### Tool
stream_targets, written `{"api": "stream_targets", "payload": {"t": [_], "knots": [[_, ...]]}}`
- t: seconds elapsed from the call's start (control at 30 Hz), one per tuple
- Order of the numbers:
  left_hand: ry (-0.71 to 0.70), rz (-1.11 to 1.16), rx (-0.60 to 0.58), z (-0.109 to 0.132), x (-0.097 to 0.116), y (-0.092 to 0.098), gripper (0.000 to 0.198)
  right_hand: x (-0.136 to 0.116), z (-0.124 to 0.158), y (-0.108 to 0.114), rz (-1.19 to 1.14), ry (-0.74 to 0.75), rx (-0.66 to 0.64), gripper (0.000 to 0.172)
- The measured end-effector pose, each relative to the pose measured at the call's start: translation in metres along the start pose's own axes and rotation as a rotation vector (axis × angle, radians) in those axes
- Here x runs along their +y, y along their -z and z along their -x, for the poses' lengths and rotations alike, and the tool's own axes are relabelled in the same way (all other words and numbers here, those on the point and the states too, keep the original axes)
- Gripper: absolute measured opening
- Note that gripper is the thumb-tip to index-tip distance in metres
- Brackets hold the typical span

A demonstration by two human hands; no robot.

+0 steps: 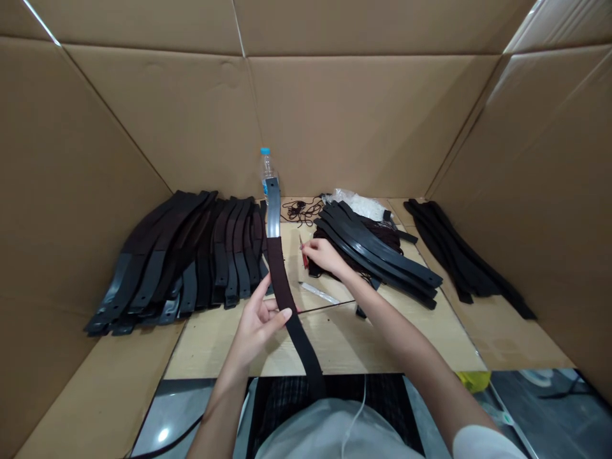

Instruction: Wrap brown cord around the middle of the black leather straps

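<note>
My left hand is closed on a long curved black strip, thumb on its front face and fingers behind. Dark brown wrapping covers the strip's middle; its upper end is bare, shiny black with a small hole. The lower end reaches over the table edge towards my lap. From the wrapped part a thin dark cord runs to the right, passing by my right forearm. Over the table, my right hand pinches a small slim red tool, whose exact kind is too small to tell. Below it lies a pale, narrow ruler-like piece.
Wrapped curved strips are piled at the left. Bare black strips lie on bundled dark cord at the right, with more black strips farther right. A water bottle and a white plastic bag stand behind. Cardboard walls enclose the table.
</note>
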State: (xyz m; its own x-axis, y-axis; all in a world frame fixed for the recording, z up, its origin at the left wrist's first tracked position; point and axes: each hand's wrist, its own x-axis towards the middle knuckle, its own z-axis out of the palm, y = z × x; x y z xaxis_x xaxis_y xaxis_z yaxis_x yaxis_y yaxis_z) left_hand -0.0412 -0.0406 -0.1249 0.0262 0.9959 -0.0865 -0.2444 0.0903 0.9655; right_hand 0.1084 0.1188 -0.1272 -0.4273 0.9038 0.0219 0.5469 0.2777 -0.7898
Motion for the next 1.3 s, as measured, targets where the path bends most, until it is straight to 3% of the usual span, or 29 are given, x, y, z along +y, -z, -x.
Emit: {"api": "stream_targets", "payload": {"t": [0.1,0.2,0.27,0.37,0.43,0.57,0.7,0.8,1.07,1.2,1.3], "knots": [[0.027,0.007,0.0,0.0,0.0,0.002,0.116,-0.008,0.018,0.015,-0.222,0.008,-0.009,0.017],[0.047,0.0,-0.002,0.0,0.0,0.003,0.116,-0.018,0.056,0.024,-0.498,0.032,-0.06,0.009],[0.055,-0.014,0.009,0.0,0.001,0.004,0.115,-0.022,0.087,0.023,-0.675,0.046,-0.112,0.018],[0.081,-0.039,0.042,-0.001,0.001,0.005,0.115,-0.021,0.131,0.011,-0.778,0.071,-0.103,0.05],[0.098,-0.05,0.06,-0.001,0.001,0.006,0.115,-0.015,0.154,-0.003,-0.838,0.034,-0.119,0.047],[0.135,-0.066,0.045,0.001,0.002,0.01,0.113,-0.004,0.183,-0.037,-0.968,-0.198,-0.098,0.048],[0.176,-0.078,0.053,0.005,-0.001,0.014,0.112,-0.003,0.191,-0.07,-1.24,-0.462,-0.093,0.056],[0.191,-0.071,0.088,0.006,-0.004,0.016,0.115,-0.008,0.189,-0.086,-1.341,-0.526,-0.082,0.055],[0.245,-0.046,0.079,0.005,-0.007,0.018,0.116,-0.021,0.174,-0.098,-1.067,-0.49,-0.086,0.064],[0.265,-0.032,0.081,0.005,-0.006,0.018,0.118,-0.023,0.165,-0.103,-0.912,-0.329,0.057,0.053],[0.284,-0.022,0.072,0.005,-0.005,0.018,0.119,-0.022,0.16,-0.107,-0.882,-0.249,0.075,0.052]]}}
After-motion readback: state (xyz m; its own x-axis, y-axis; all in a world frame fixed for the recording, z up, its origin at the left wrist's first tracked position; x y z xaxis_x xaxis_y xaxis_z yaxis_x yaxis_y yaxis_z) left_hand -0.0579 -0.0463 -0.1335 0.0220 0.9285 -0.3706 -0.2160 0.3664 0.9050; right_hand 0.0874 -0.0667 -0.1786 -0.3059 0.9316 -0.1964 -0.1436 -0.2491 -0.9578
